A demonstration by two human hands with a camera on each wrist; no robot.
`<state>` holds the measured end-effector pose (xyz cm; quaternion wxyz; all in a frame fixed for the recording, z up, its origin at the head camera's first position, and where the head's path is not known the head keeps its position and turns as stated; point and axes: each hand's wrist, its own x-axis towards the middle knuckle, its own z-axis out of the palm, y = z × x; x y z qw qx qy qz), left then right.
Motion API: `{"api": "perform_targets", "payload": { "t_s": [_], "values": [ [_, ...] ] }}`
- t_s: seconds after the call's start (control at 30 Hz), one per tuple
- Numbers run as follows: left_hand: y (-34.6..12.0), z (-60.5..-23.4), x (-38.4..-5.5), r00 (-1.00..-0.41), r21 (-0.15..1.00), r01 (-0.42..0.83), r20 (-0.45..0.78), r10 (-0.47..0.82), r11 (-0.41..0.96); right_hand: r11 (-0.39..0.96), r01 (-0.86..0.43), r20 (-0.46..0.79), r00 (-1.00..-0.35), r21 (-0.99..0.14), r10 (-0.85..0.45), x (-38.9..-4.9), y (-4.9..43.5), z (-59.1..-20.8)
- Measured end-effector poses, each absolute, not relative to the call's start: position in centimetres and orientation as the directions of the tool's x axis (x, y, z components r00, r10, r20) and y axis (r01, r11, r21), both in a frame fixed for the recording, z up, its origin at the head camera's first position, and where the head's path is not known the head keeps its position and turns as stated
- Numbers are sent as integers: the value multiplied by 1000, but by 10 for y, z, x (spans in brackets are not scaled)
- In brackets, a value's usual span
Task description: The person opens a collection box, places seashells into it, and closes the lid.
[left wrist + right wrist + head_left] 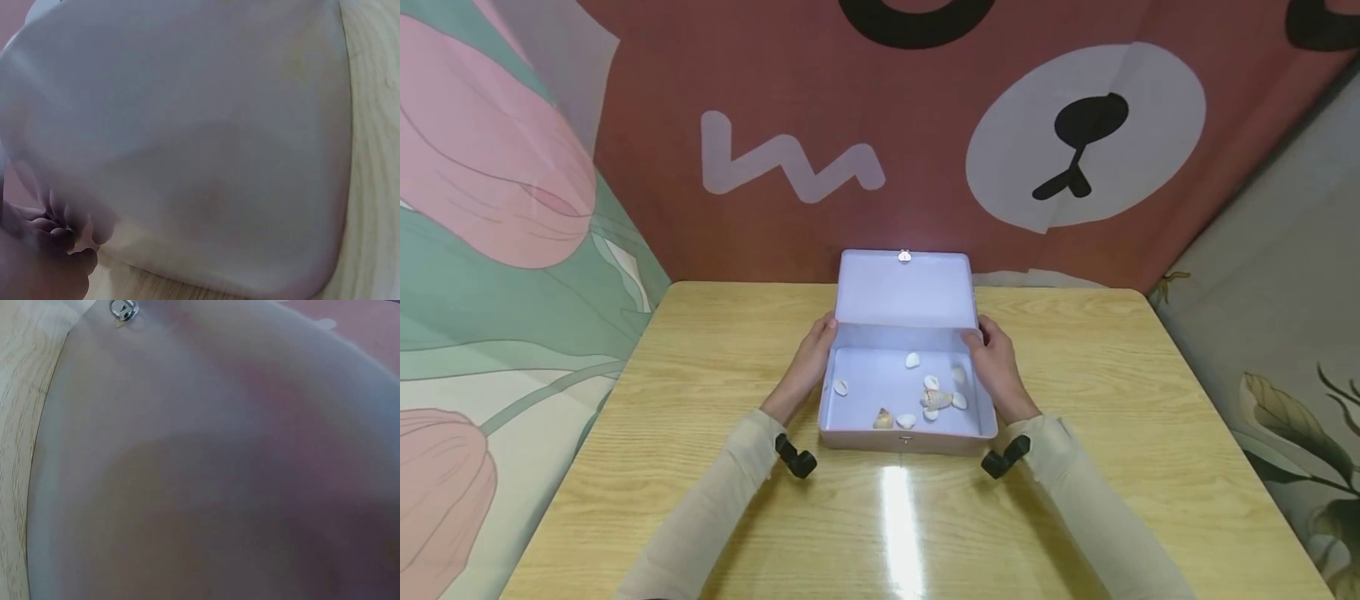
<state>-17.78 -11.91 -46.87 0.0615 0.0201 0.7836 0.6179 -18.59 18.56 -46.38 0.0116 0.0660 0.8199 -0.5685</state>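
Note:
An open tin box, pale lilac inside with a hinged lid leaning back, is at the middle of the table in the head view. Several seashells lie in it, among them a spiral conch-like shell, a brown-tipped shell and a small white shell. My left hand holds the box's left side near the back corner; its curled fingers show at the lower left of the left wrist view. On the opposite side my right hand grips the wall, thumb over the rim.
The box stands on a light wood-grain table. A metal clasp tops the lid, and the right wrist view shows a metal latch loop on the box's front. Behind the table hangs a reddish-brown printed cloth.

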Motion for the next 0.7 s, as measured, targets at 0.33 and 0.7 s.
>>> {"api": "perform_targets", "payload": {
  "t_s": [0.33,0.7],
  "values": [
    [-124,-478,-177,-992,978,18,-9,126,208,346,142,-112,-988,-927,107,-186,184,-464],
    [-129,-483,-177,-990,986,42,20,137,163,331,135,-98,-987,-934,125,-186,183,-467]
  ]
}}
